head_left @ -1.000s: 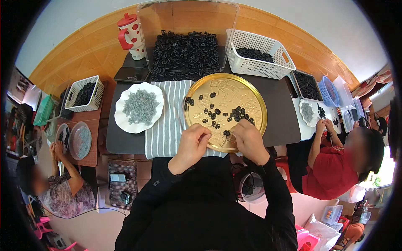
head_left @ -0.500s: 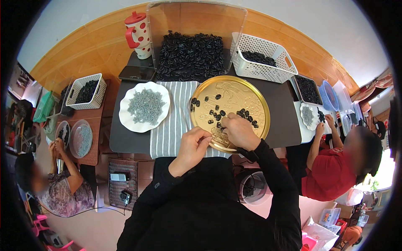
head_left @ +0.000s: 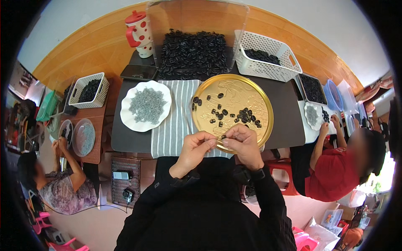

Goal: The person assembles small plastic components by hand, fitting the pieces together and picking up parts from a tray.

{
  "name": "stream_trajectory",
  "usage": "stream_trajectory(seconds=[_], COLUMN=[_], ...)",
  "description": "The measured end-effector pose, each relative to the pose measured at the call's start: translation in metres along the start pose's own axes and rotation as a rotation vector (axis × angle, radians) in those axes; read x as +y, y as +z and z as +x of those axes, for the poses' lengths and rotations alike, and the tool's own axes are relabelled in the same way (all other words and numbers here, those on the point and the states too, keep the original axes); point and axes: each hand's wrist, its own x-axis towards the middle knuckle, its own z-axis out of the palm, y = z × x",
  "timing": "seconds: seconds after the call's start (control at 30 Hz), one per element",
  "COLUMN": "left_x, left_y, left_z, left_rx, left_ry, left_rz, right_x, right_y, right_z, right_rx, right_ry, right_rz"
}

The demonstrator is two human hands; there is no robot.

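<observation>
Clearly pinched in the right hand, a small black piece, near left hand of unclear grip.

The small piece in my right grip looks like dark plastic. Before me shines a round tray of golden, polished metal, its face embossed rather than smooth. I see a glossy white plate, a striped, matt cloth, clear, shiny plastic in the upright bin, matt, perforated plastic in the white basket, and a dark, smooth tabletop with a dull sheen
</observation>
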Motion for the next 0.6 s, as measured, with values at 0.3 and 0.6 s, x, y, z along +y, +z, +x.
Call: stream_trajectory(seconds=[0.3,0.6], left_x=[-0.001,-0.002], left_y=[0.008,0.009], left_z=[0.0,0.0], left_rx=[0.021,0.041], left_ry=[-0.013,-0.015], left_rz=[0.013,0.014], right_x=[0.019,0.026], right_y=[0.013,0.013], right_z=[-0.016,-0.018], right_rx=[0.163,0.189], right_ry=[-0.122,-0.266], right_rz=[0.015,-0.17])
